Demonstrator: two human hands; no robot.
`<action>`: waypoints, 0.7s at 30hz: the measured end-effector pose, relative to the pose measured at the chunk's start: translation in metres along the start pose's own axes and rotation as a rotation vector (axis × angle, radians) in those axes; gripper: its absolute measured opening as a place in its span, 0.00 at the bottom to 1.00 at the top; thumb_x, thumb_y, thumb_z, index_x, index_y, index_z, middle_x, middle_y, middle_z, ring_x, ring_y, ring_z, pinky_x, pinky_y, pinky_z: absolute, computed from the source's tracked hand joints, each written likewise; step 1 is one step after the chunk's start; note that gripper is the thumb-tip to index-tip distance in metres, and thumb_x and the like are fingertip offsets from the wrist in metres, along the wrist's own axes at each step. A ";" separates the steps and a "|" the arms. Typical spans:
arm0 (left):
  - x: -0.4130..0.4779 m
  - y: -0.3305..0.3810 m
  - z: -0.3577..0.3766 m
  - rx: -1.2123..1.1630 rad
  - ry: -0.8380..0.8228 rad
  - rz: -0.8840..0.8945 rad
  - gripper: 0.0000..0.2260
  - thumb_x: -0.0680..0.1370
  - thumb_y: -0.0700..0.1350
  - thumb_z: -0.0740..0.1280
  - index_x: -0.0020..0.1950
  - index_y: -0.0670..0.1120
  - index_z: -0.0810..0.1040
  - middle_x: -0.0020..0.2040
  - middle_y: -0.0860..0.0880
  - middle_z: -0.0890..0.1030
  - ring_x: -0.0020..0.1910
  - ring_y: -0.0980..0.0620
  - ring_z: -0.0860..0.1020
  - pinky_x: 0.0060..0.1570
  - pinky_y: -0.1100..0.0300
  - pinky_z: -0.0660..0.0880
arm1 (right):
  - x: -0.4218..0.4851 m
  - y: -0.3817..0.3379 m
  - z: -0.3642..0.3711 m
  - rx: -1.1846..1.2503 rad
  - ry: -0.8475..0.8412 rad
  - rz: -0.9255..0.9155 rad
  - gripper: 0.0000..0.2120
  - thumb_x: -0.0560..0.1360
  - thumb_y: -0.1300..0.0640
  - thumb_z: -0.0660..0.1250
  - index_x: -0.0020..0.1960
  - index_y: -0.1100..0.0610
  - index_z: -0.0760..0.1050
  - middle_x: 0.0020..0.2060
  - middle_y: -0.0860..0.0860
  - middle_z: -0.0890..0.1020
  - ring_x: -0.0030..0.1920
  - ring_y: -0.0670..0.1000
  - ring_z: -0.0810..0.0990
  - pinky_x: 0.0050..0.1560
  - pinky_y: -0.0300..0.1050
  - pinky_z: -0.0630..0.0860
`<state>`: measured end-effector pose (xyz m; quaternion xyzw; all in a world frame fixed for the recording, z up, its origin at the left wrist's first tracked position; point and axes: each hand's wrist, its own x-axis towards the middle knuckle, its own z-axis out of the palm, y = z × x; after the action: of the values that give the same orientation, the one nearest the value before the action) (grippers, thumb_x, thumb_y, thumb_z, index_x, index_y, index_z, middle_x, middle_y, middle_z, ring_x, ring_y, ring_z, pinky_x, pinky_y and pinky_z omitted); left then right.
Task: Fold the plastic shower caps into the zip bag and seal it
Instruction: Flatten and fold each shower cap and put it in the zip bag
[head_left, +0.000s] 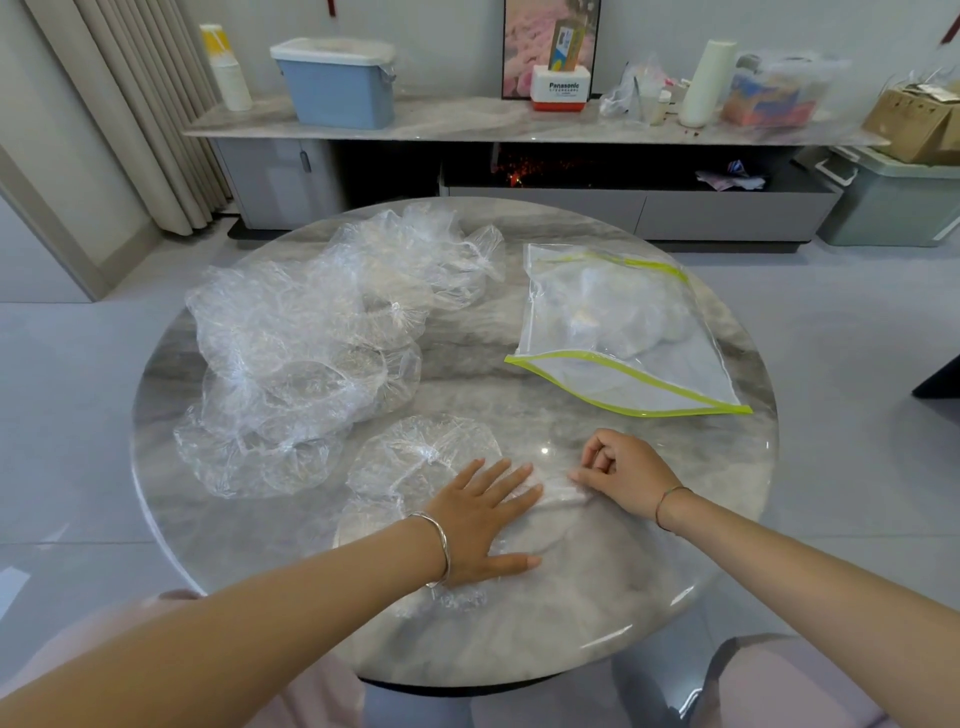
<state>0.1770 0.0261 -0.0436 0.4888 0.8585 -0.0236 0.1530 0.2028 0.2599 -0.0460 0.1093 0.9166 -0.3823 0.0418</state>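
Pressing my left hand (480, 525), fingers straight and spread, flat on the shower cap (415, 457) near the table (675, 545) front; right hand (621, 475) fingers, curled, pinch its edge. Zip bag (623, 338) lies beyond, mouth agape.

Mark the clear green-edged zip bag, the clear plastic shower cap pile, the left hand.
clear green-edged zip bag (696, 364): head view, bare right wall.
clear plastic shower cap pile (301, 332): head view, heap's middle.
left hand (478, 525): head view, back of hand.
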 end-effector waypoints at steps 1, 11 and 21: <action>0.000 -0.001 -0.001 0.005 0.005 -0.010 0.43 0.64 0.72 0.33 0.77 0.55 0.41 0.77 0.51 0.39 0.76 0.49 0.37 0.73 0.51 0.32 | 0.000 0.001 -0.003 0.011 -0.005 0.003 0.11 0.68 0.58 0.74 0.37 0.52 0.72 0.30 0.50 0.77 0.28 0.42 0.70 0.35 0.41 0.69; 0.006 -0.005 -0.022 -0.176 0.139 -0.113 0.39 0.68 0.66 0.35 0.73 0.54 0.64 0.66 0.50 0.67 0.69 0.51 0.59 0.71 0.60 0.45 | -0.022 -0.029 -0.008 -0.205 0.045 -0.476 0.06 0.70 0.57 0.65 0.44 0.50 0.79 0.40 0.41 0.77 0.38 0.38 0.72 0.41 0.36 0.68; 0.009 -0.007 -0.024 -0.372 0.085 -0.148 0.23 0.77 0.44 0.60 0.73 0.52 0.65 0.64 0.50 0.70 0.68 0.50 0.60 0.69 0.59 0.52 | -0.017 -0.019 0.012 -0.480 -0.060 -0.517 0.14 0.72 0.50 0.63 0.54 0.52 0.78 0.51 0.46 0.79 0.51 0.49 0.77 0.50 0.40 0.63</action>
<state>0.1609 0.0347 -0.0241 0.3881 0.8874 0.1450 0.2023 0.2148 0.2360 -0.0386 -0.1504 0.9761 -0.1569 -0.0051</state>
